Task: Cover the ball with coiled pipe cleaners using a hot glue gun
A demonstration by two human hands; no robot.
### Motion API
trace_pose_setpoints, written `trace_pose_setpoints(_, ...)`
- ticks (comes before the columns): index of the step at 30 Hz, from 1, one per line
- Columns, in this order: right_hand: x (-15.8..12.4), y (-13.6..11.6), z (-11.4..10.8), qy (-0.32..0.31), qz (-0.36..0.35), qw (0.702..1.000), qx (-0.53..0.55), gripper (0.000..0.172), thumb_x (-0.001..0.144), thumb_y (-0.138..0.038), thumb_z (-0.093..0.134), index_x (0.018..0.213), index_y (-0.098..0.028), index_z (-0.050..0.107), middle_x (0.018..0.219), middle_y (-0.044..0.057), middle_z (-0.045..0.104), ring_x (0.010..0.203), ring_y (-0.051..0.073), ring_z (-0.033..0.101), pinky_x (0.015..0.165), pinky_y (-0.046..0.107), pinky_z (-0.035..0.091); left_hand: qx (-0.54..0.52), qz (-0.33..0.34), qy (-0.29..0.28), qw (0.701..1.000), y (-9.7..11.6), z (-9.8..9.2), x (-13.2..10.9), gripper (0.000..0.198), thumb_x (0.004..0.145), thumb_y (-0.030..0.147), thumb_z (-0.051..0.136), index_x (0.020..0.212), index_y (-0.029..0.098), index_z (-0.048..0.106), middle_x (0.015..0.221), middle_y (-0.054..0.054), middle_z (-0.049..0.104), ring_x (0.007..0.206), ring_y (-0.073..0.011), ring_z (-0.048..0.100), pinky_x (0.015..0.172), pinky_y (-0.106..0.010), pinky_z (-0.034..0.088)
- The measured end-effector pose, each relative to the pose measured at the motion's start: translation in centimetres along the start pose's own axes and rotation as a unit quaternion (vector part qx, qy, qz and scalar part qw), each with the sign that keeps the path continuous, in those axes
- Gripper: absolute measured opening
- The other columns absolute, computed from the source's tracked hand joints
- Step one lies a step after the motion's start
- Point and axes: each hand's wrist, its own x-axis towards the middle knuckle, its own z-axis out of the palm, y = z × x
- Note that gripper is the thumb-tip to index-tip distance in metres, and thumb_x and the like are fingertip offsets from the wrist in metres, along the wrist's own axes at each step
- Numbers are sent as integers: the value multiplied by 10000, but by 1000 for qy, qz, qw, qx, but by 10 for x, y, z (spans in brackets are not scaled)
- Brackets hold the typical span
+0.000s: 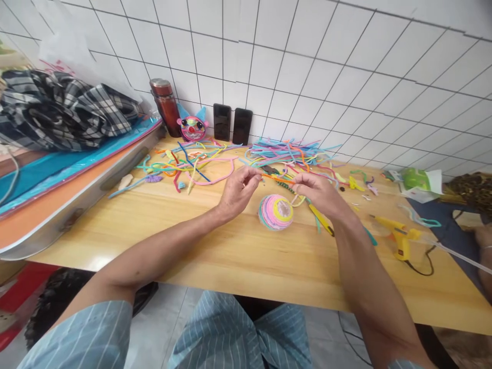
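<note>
Head view: left hand (239,193) and right hand (318,192), spaced apart, pinch the orange strip (277,178) between fingers (254,180), apparently to hold it straight above the table (238,261), just beyond the striped ball (274,212).

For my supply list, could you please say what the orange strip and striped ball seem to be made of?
Orange strip: probably matte chenille; its thin strand shows no shine. Striped ball: apparently matte, fuzzy fibre in coiled bands; core hidden.
</note>
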Motion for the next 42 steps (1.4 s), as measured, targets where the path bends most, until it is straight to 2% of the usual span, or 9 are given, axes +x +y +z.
trace_pose_setpoints(9,1,-14,-26,75,-23,996,-41,176,946,-397,764,1018,-255,838,708,-26,670,657,160,592,646,304,491,13,-6,-12,1000,-11,3,-6,215,1102,362,630,1116,193,762,995,-39,771,846,-154,671,809,-284,565)
trace_pose_setpoints(12,7,2,-43,145,-33,986,-70,182,963,-359,737,1027,-255,872,730,-13,706,683,171,657,685,313,554,42,34,-56,997,-19,8,-17,526,1080,462,703,1535,211,626,1437,-147,732,1184,-233,746,1052,-401,635)
trace_pose_setpoints(15,18,32,-66,247,-19,964,-94,201,956,-336,727,1058,-248,877,784,12,772,744,201,727,771,351,618,82,88,-173,978,-24,16,-37,763,1083,531,719,1736,246,447,1794,-233,467,1697,-371,471,1365,-600,475)
trace_pose_setpoints(18,25,63,-91,329,32,933,-144,259,971,-342,680,1113,-240,871,861,46,829,845,256,781,880,426,650,99,108,-262,954,-27,20,-52,747,1102,517,705,1756,275,438,1856,-232,387,1774,-391,367,1422,-652,402)
trace_pose_setpoints(22,25,76,-105,327,64,902,-275,257,950,-369,707,1092,-238,877,1166,126,879,1175,362,798,1135,565,596,100,114,-273,950,-32,20,-55,669,1114,483,700,1708,259,490,1825,-236,435,1741,-383,430,1401,-653,438)
trace_pose_setpoints(31,-10,41,-8,14,33,982,-186,307,1026,-475,673,1101,-269,888,1163,64,899,1108,306,820,1014,441,635,74,83,-166,980,-33,23,-52,538,1058,539,773,1453,207,621,1410,-169,734,1358,-316,733,1181,-554,636)
trace_pose_setpoints(36,-40,45,33,61,-46,993,-91,370,982,-573,768,1204,-291,856,1231,76,871,1052,283,807,937,445,660,65,88,-166,980,-26,34,-53,1160,770,768,969,1654,193,487,1684,-267,559,1681,-466,472,1375,-711,449)
trace_pose_setpoints(39,-45,56,41,84,-86,992,-45,365,960,-591,815,1195,-315,859,1271,79,851,1117,295,790,980,475,656,47,71,-251,964,-28,39,-52,1087,802,729,967,1660,242,510,1664,-224,609,1626,-431,557,1364,-661,489)
trace_pose_setpoints(42,-44,69,43,103,-91,990,10,381,974,-584,815,1242,-314,842,1260,83,841,1102,292,796,983,490,660,28,56,-234,970,-31,42,-52,1043,827,721,949,1640,214,535,1638,-225,632,1596,-420,584,1359,-640,496)
